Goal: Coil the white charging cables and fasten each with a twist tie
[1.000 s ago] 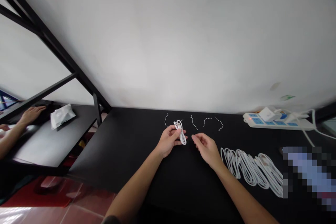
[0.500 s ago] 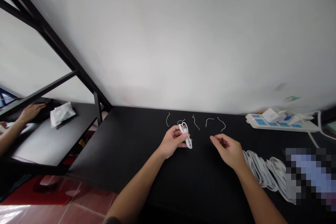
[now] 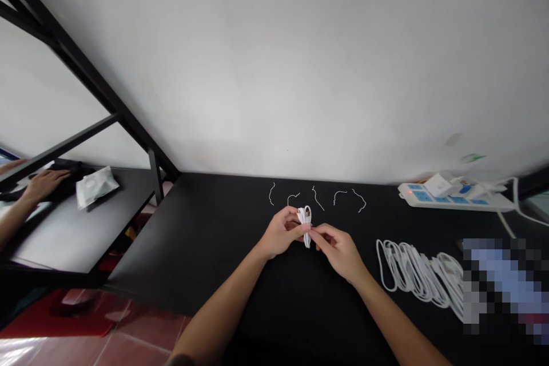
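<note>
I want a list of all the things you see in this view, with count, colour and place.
coiled cable: one, white, held between both hands
short wire pieces: five, white, on the black table behind the hands
cable bundle: one, white, on the table's right
power strip: one, white and blue, far right
packet: one, white, on the neighbouring dark desk
other person's hand: one, far left
left hand: one, holding the cable
right hand: one, pinching the cable

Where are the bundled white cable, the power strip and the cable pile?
bundled white cable [image 3: 305, 216]: head view, top of the bundle above the fingers
power strip [image 3: 450, 200]: head view, top face
cable pile [image 3: 412, 271]: head view, middle of the loops
</note>
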Demonstrator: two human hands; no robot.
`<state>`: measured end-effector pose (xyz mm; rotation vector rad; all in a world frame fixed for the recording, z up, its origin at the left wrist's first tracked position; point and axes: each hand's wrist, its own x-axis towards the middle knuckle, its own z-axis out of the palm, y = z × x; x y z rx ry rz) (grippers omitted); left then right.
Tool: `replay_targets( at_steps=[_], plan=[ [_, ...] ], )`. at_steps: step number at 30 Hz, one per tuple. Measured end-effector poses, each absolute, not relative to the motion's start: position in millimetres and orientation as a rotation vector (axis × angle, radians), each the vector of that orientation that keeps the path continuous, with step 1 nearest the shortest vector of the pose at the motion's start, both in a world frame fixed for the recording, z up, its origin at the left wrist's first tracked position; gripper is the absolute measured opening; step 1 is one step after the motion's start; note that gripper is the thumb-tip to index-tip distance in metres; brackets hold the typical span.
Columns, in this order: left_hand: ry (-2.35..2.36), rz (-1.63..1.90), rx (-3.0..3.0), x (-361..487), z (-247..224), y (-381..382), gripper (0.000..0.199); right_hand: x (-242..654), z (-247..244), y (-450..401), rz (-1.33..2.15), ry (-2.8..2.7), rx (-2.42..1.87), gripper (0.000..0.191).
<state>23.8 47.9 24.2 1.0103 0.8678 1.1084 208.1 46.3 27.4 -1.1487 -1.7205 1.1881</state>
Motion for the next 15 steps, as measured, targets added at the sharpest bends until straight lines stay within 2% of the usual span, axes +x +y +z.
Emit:
replay_targets(
  at_steps=[11, 13, 15],
  plan=[
    [1.047, 1.033, 1.183, 2.8, 34.8, 54.1, 0.045, 198.1, 39.7, 72.9, 0.445, -2.275, -0.970, 0.018],
    [1.016, 0.990, 1.161, -0.3, 37.3, 53.8, 0.045, 196.3, 37.6, 71.8, 0.544, -2.212, -0.968, 0.016],
    [0.968, 0.978, 1.165, -1.1, 38.4, 53.4, 0.046, 195.6, 34.5, 68.8, 0.858, -2.083, -1.004, 0.015]
  ],
)
